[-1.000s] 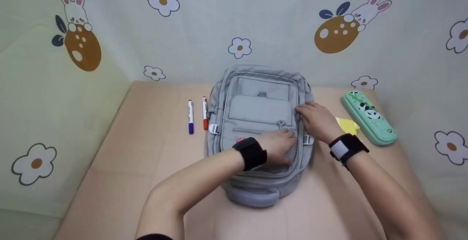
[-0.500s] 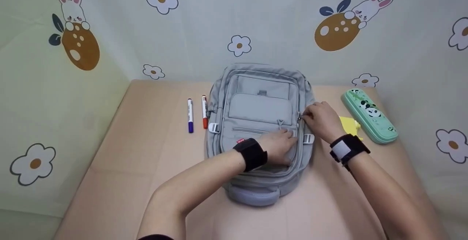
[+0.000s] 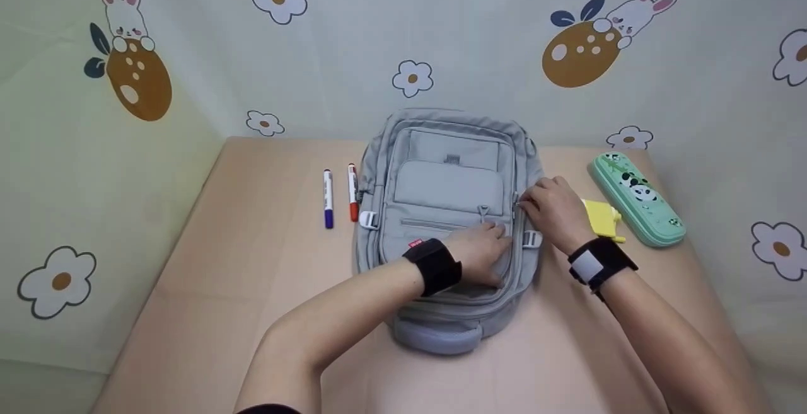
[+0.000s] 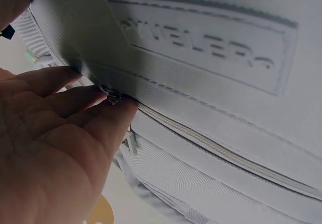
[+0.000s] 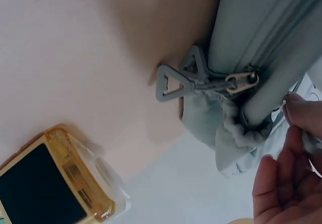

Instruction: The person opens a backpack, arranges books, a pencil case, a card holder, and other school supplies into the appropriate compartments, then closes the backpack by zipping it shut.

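Gray backpack point(image 3: 447, 186), left grip point(image 3: 481, 253) spread on front, right grip point(image 3: 556, 210) pinching zipper pull point(image 3: 517, 201) at edge, tabletop point(image 3: 271, 256) extending either side

This is a screened-off tabletop nook; whether it stands in a home or a studio cannot be told. Pale sheeting point(image 3: 340, 48) rises at 12 o'clock and turns along the sides at 9 and 3, printed with daisies point(image 3: 413, 79) and cartoon rabbits point(image 3: 127, 20) at 10 and 2, enclosing a peach-coloured table point(image 3: 271, 212) spreading towards 6.
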`<action>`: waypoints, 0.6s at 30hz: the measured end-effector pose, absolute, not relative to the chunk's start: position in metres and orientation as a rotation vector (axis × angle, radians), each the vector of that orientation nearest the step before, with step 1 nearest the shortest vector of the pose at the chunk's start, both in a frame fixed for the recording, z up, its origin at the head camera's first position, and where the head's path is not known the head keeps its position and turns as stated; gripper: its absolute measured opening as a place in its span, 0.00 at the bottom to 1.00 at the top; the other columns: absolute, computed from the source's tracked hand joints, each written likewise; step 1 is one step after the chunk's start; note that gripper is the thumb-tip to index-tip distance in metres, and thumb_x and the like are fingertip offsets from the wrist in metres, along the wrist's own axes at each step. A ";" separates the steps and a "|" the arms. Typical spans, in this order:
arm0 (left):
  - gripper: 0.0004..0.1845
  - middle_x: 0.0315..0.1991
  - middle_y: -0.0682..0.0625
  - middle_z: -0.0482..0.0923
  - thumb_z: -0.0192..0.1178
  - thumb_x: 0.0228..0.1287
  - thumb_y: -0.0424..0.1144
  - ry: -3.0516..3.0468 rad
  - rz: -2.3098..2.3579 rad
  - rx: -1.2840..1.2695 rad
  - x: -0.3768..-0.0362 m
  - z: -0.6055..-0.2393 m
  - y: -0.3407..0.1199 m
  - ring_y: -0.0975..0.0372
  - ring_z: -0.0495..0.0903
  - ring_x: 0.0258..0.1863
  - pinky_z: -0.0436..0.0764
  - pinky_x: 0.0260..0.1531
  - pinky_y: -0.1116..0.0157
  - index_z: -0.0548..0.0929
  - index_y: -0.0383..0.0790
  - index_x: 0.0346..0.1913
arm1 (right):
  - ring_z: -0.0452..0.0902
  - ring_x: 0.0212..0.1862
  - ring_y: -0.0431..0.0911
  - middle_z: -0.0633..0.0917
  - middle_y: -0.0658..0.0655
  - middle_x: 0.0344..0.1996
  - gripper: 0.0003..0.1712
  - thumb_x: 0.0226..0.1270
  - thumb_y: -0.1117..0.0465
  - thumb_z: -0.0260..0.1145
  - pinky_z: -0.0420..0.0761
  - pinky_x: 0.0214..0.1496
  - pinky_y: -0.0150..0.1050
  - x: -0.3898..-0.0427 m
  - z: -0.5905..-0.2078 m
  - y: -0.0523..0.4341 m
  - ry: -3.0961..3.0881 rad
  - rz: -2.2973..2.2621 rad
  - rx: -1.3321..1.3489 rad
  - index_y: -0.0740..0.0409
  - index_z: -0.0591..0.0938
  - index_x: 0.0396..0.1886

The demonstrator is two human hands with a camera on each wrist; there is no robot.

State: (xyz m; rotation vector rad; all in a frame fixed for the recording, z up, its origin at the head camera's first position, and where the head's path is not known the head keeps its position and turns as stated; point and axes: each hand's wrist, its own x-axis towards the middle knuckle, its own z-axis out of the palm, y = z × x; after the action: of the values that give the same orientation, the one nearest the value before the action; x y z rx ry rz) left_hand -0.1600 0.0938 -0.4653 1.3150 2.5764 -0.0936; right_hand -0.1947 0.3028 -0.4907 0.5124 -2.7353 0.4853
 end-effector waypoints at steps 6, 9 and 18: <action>0.44 0.71 0.43 0.69 0.68 0.62 0.61 2.592 -0.072 1.346 -0.159 -0.461 0.091 0.54 0.68 0.70 0.65 0.70 0.65 0.70 0.38 0.73 | 0.78 0.36 0.56 0.86 0.59 0.33 0.04 0.68 0.65 0.70 0.77 0.39 0.51 -0.190 -0.489 0.309 -2.741 0.493 0.472 0.61 0.87 0.37; 0.44 0.71 0.43 0.69 0.68 0.62 0.61 2.584 -0.055 1.346 -0.160 -0.461 0.091 0.53 0.67 0.71 0.63 0.71 0.65 0.70 0.38 0.73 | 0.79 0.36 0.56 0.86 0.59 0.33 0.03 0.68 0.65 0.71 0.77 0.38 0.51 -0.187 -0.488 0.310 -2.727 0.482 0.494 0.61 0.87 0.36; 0.45 0.74 0.42 0.66 0.68 0.62 0.61 2.570 -0.041 1.314 -0.159 -0.462 0.091 0.52 0.63 0.74 0.61 0.73 0.63 0.68 0.38 0.75 | 0.77 0.36 0.57 0.86 0.58 0.30 0.03 0.61 0.65 0.74 0.73 0.37 0.52 -0.165 -0.481 0.304 -2.732 0.278 0.676 0.61 0.87 0.32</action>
State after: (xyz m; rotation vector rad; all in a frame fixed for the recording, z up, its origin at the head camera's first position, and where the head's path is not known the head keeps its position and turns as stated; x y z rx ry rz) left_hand -0.1589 0.0910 -0.4616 1.3145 2.5696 -0.0406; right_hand -0.1646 0.3036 -0.4807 0.6761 -2.7324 0.2779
